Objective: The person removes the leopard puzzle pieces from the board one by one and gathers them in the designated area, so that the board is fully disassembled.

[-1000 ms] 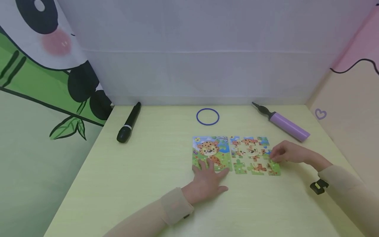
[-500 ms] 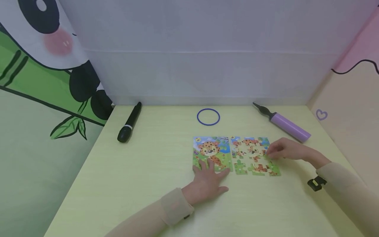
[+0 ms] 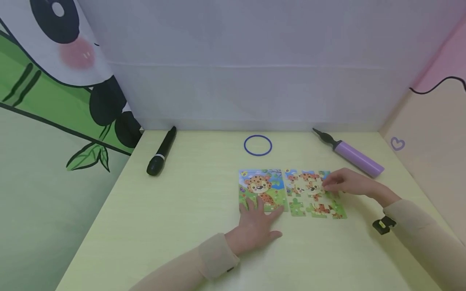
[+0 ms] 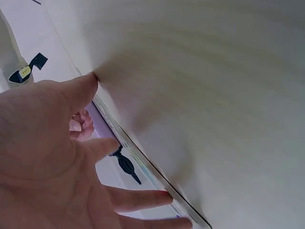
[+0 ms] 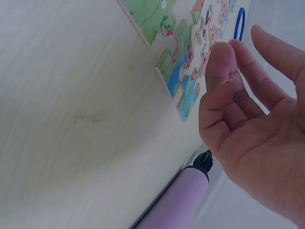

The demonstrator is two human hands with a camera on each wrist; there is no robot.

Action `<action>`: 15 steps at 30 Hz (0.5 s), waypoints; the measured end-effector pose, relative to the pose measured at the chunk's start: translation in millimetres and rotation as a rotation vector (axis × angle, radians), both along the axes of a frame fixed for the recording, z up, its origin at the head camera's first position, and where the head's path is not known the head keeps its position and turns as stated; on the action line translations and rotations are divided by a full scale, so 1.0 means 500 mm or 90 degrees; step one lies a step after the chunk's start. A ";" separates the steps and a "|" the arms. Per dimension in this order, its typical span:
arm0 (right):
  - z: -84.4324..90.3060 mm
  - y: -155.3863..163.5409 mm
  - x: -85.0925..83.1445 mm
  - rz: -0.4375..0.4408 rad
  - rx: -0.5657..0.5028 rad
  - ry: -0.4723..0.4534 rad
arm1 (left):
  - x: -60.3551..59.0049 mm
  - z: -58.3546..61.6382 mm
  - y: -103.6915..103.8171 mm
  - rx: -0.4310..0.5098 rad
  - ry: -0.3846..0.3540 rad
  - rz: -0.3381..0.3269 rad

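My left hand (image 3: 255, 228) lies with spread fingers over the lower part of a picture card (image 3: 258, 184) showing a cartoon leopard. Right beside the card, several jigsaw puzzle pieces (image 3: 297, 208) with the same leopard picture are laid out in rows, with gaps between some. My right hand (image 3: 351, 184) hovers at the upper right of these pieces, its fingers loosely bent. Seen from the right wrist, the thumb and fingertips (image 5: 221, 57) stand apart and no piece shows between them. Blue-and-green edge pieces (image 5: 174, 74) lie just beyond them. The right hand hides some pieces in the head view.
A purple hand pump (image 3: 358, 157) with a black nozzle lies behind the right hand. A blue ring (image 3: 257, 145) is at the back middle, and a black microphone (image 3: 162, 151) at the back left. A pale cloth wall (image 3: 236, 93) borders the table's far edge.
My right hand has moved left and slightly up along the puzzle's right side, away from the lower right pieces. The left hand stays on the card. The head view has shifted slightly.
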State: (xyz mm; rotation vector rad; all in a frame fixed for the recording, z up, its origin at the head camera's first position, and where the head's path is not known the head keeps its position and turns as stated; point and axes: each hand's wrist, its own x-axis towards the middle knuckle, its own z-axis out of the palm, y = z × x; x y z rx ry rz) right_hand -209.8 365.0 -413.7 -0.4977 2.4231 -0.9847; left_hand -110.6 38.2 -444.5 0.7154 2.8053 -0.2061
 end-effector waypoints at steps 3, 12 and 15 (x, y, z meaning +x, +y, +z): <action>0.002 -0.003 0.001 -0.007 -0.002 -0.002 | 0.002 -0.002 0.001 -0.004 0.002 0.008; 0.003 -0.005 -0.001 -0.006 -0.017 -0.014 | 0.006 -0.001 -0.003 -0.021 0.001 0.026; 0.002 -0.004 -0.003 -0.008 -0.015 -0.016 | 0.006 -0.001 -0.005 -0.024 -0.005 0.029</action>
